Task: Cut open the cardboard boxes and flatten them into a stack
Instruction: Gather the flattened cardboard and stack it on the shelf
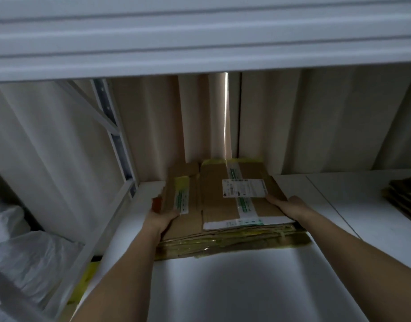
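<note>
Looking down through the head camera, I see both forearms stretched forward over the white shelf (234,287) to a stack of flattened cardboard boxes (223,240) that lies at the back of the shelf, against the beige curtain (153,117).

My left hand (161,217) sits at the stack's left edge, thumb laid on top of the uppermost cardboard and the fingers curled under or round that edge, clamped on it; something small and reddish-brown (156,204) shows just beyond the knuckles, but I cannot tell what it is. My right hand (290,206) rests at the right edge of the top flattened box (223,205), fingers lying together along the cardboard with their tips near the white shipping label (244,187); whether they hook under the edge I cannot tell.

I count two hands, one main stack of several layers, and one label. A second, smaller pile of flat cardboard (404,198) lies well apart at the far right of the shelf. White plastic bags (32,252) sit lower left, beyond the shelf frame (116,145).
</note>
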